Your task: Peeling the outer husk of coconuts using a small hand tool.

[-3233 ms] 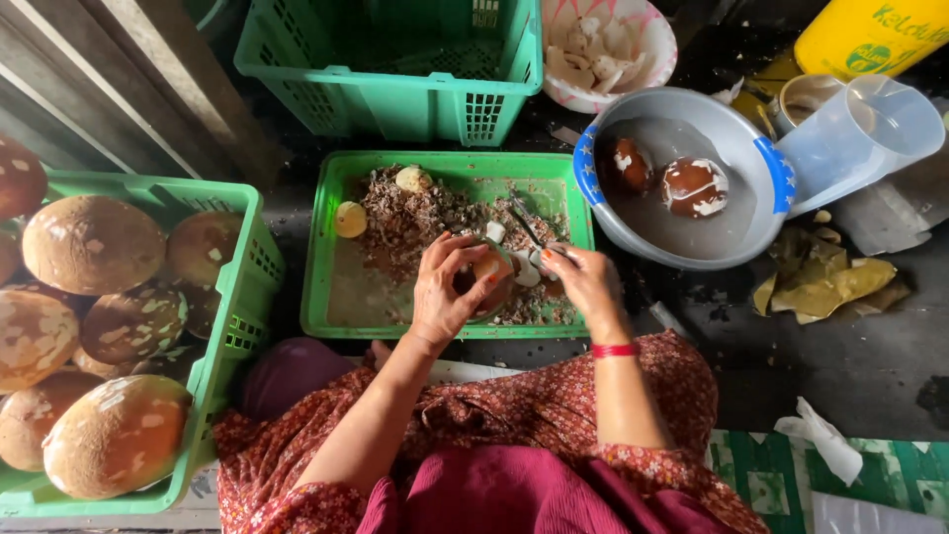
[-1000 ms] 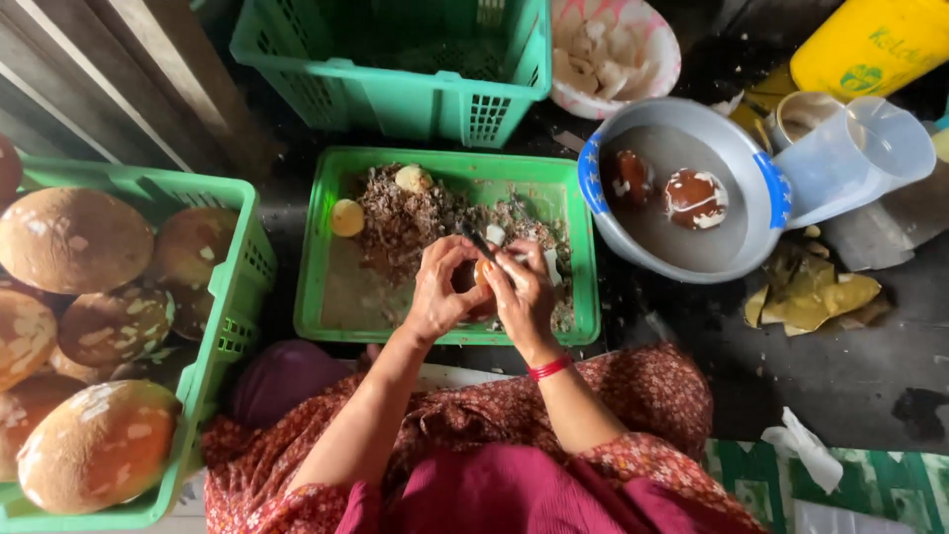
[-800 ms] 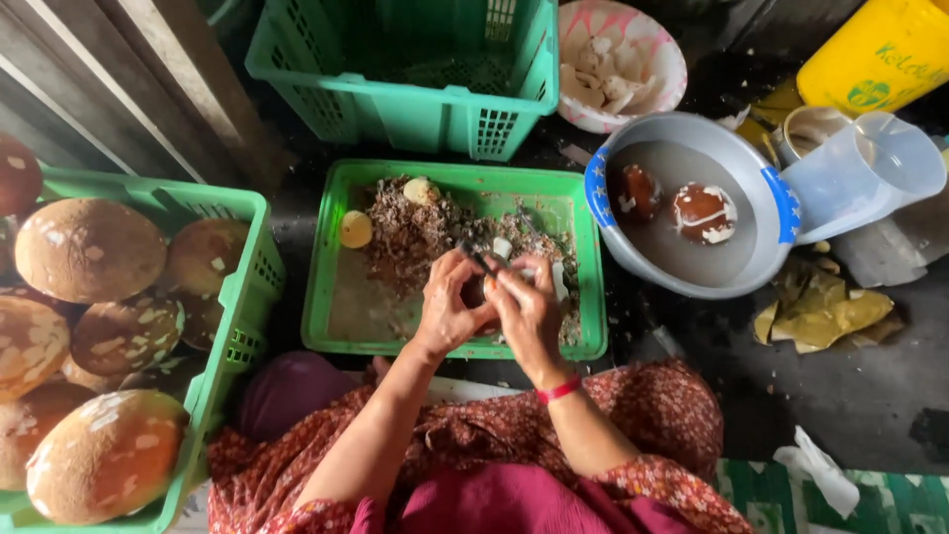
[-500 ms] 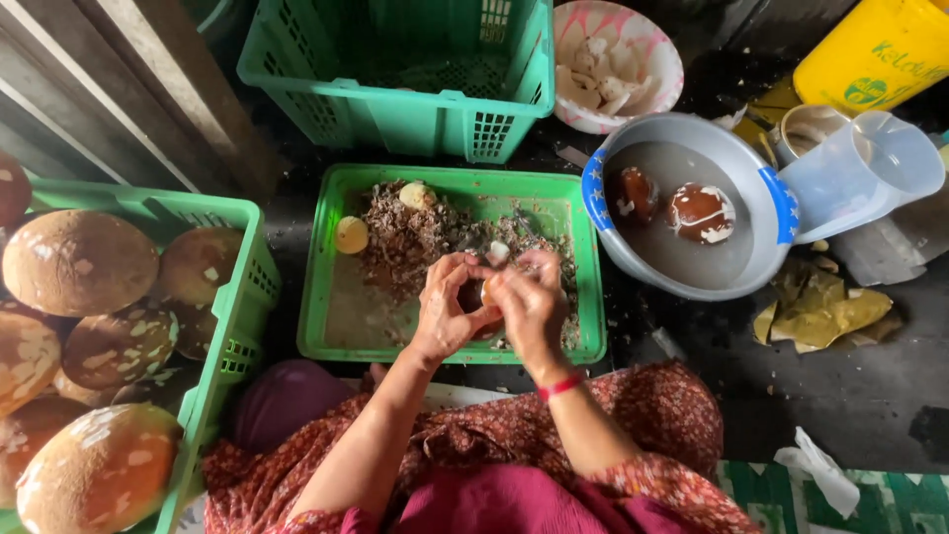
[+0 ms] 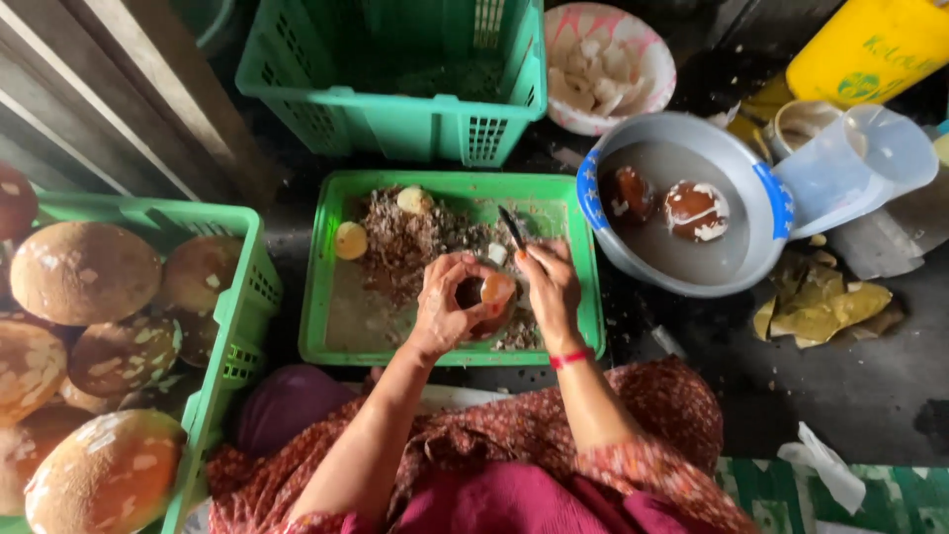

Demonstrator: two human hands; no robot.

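The left hand (image 5: 447, 307) cups a small round brown fruit (image 5: 491, 293) over the shallow green tray (image 5: 326, 297), fingers curled around it and the thumb pressed on its near side, so the fruit sits in the palm just above the heap of brown peelings (image 5: 410, 242). The right hand (image 5: 552, 287) closes on a small knife (image 5: 513, 227), fingers pressed together around the handle, the dark blade pointing away from the body and a red band at the wrist. To peel well here, it seems best to keep the blade shallow against the skin, turn the fruit with the left thumb, and let scraps drop into the tray. Both forearms slant inward from the lap, wrists bent down and nearly touching over the tray. Beyond, a metal basin (image 5: 761, 188) of murky water holds two peeled fruits, a clear jug (image 5: 860, 168) beside it; a green crate (image 5: 395, 109) stands farther off, and another crate of large brown fruits (image 5: 89, 272) sits to the left.
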